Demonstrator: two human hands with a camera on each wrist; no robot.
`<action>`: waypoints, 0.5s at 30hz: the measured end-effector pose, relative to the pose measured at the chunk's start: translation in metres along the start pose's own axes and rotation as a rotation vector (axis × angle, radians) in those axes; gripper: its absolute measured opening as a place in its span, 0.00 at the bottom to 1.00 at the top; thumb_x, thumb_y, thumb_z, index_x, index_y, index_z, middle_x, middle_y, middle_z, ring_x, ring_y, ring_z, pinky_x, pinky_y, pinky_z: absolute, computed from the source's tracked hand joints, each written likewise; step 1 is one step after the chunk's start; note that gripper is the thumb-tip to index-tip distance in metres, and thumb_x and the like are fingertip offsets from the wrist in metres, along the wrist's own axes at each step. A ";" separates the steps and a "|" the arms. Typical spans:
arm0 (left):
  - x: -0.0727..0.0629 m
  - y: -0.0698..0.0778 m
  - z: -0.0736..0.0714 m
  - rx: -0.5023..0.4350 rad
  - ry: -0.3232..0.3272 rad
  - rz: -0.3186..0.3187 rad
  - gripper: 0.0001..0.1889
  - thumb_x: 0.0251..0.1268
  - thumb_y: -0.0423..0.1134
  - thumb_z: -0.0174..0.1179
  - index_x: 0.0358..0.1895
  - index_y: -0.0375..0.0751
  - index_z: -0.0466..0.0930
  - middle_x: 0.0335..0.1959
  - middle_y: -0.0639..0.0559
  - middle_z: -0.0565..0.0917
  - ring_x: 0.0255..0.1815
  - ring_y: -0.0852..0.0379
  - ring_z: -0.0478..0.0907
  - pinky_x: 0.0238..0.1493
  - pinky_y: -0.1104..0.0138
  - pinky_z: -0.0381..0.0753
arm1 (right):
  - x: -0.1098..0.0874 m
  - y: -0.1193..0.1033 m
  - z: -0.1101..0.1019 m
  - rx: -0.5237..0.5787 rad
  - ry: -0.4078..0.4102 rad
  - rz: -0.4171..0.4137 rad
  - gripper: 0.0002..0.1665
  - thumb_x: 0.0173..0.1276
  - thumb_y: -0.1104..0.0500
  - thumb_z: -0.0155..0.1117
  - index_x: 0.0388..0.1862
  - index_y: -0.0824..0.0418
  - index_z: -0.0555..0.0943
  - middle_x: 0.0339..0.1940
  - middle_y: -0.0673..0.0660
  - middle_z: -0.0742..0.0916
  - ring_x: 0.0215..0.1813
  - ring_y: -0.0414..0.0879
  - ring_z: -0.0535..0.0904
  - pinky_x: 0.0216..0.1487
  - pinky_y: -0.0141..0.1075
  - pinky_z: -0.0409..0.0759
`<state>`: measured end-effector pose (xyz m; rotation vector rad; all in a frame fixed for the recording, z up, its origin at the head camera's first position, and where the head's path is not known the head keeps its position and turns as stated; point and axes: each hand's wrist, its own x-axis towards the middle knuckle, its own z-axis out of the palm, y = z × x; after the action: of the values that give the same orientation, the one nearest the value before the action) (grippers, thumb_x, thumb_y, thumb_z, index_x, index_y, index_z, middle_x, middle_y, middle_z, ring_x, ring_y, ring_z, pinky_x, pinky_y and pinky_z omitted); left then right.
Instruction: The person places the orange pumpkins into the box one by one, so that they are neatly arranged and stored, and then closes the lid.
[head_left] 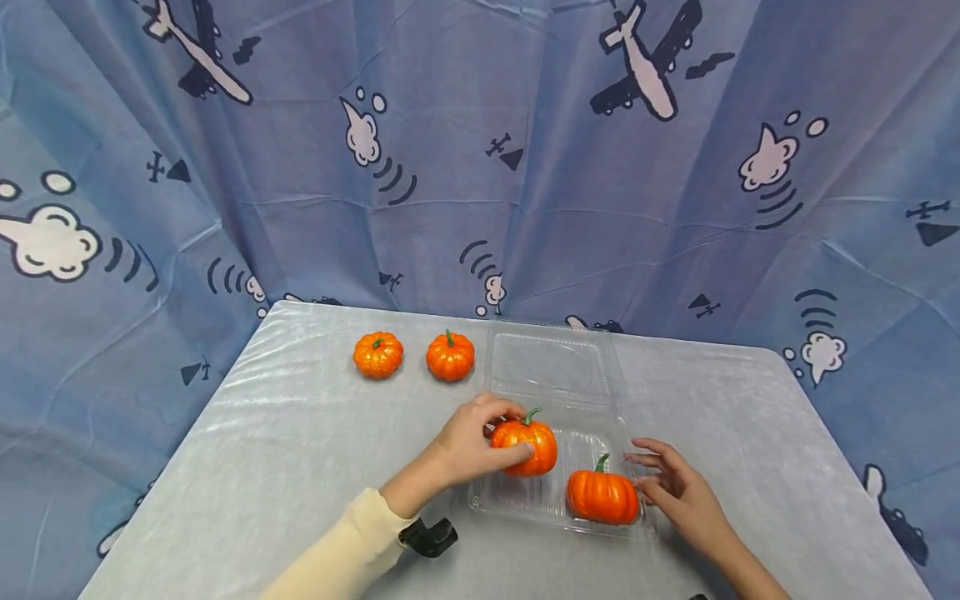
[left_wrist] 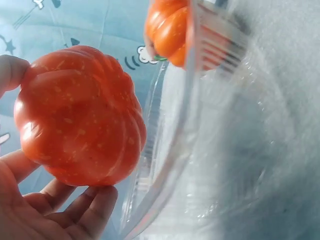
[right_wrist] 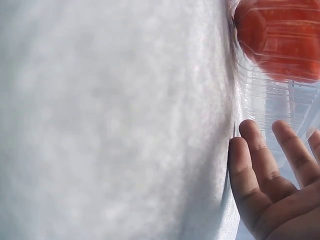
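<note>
My left hand (head_left: 474,440) grips a small orange toy pumpkin (head_left: 542,454) with a green stem, thumb on the near side and fingers behind. It is held over the left part of a clear plastic clamshell box (head_left: 525,502). The left wrist view shows this pumpkin's underside (left_wrist: 82,117) beside the box wall. A second pumpkin (head_left: 602,497) sits in the box's front right corner. By the box's right side is my right hand (head_left: 678,496), its fingers spread and loosely bent, holding nothing. In the right wrist view those fingers (right_wrist: 262,160) are near the clear wall.
Two more orange pumpkins, one at the left (head_left: 378,355) and one nearer the box (head_left: 450,356), stand at the back of the table (head_left: 300,467). The box's clear lid (head_left: 551,364) lies folded back. Behind hangs a blue curtain (head_left: 450,167) with printed planes.
</note>
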<state>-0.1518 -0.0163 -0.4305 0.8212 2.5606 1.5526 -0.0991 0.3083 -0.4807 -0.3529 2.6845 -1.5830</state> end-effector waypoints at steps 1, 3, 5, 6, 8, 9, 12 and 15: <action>-0.001 0.000 0.002 -0.001 -0.006 -0.003 0.18 0.52 0.45 0.68 0.48 0.45 0.82 0.45 0.52 0.81 0.45 0.57 0.77 0.46 0.71 0.79 | 0.000 0.000 0.000 -0.001 0.000 -0.001 0.28 0.69 0.67 0.58 0.66 0.67 0.66 0.50 0.41 0.83 0.38 0.35 0.83 0.33 0.34 0.84; -0.002 0.000 0.005 -0.003 -0.013 -0.014 0.19 0.52 0.45 0.68 0.48 0.46 0.82 0.46 0.53 0.81 0.45 0.58 0.77 0.46 0.72 0.79 | 0.000 0.000 0.000 0.000 0.000 -0.001 0.28 0.69 0.67 0.58 0.66 0.67 0.66 0.50 0.42 0.83 0.38 0.36 0.83 0.33 0.34 0.84; -0.002 -0.001 0.008 0.002 -0.015 -0.012 0.18 0.52 0.46 0.68 0.48 0.46 0.82 0.46 0.54 0.81 0.46 0.59 0.77 0.46 0.72 0.79 | 0.000 0.000 0.000 0.000 -0.001 -0.004 0.28 0.69 0.66 0.59 0.66 0.67 0.65 0.50 0.41 0.83 0.38 0.36 0.83 0.33 0.34 0.84; -0.003 0.000 0.009 0.005 -0.017 -0.011 0.18 0.52 0.46 0.68 0.48 0.46 0.81 0.45 0.54 0.81 0.45 0.59 0.77 0.46 0.72 0.79 | 0.000 0.001 0.000 0.001 -0.001 -0.005 0.28 0.69 0.67 0.59 0.66 0.67 0.65 0.50 0.41 0.83 0.38 0.36 0.83 0.33 0.34 0.84; -0.003 0.000 0.012 0.008 -0.023 -0.006 0.18 0.52 0.46 0.67 0.48 0.47 0.81 0.44 0.54 0.82 0.45 0.61 0.78 0.47 0.72 0.79 | 0.000 0.001 0.000 0.002 0.001 -0.010 0.28 0.68 0.67 0.59 0.66 0.67 0.66 0.50 0.40 0.83 0.38 0.36 0.83 0.32 0.34 0.84; -0.004 0.000 0.013 0.011 -0.028 -0.006 0.18 0.52 0.46 0.67 0.48 0.47 0.80 0.44 0.55 0.82 0.44 0.61 0.78 0.47 0.72 0.79 | 0.000 0.002 0.000 0.002 0.000 -0.012 0.28 0.69 0.67 0.59 0.66 0.67 0.66 0.50 0.39 0.83 0.38 0.35 0.83 0.32 0.34 0.84; -0.005 0.001 0.015 0.009 -0.049 -0.012 0.18 0.53 0.46 0.67 0.47 0.48 0.79 0.42 0.56 0.83 0.43 0.63 0.79 0.49 0.70 0.79 | 0.000 0.002 0.000 0.005 0.001 -0.016 0.28 0.69 0.67 0.58 0.66 0.67 0.66 0.50 0.38 0.83 0.37 0.35 0.83 0.32 0.34 0.84; -0.006 0.002 0.017 0.020 -0.064 -0.021 0.17 0.53 0.48 0.67 0.45 0.49 0.78 0.40 0.58 0.83 0.43 0.65 0.79 0.50 0.67 0.80 | 0.000 0.002 0.000 0.004 0.002 -0.018 0.28 0.68 0.67 0.58 0.66 0.67 0.66 0.50 0.38 0.83 0.37 0.36 0.83 0.32 0.35 0.84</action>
<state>-0.1409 -0.0045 -0.4392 0.8296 2.5358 1.4724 -0.0995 0.3090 -0.4824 -0.3770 2.6864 -1.5946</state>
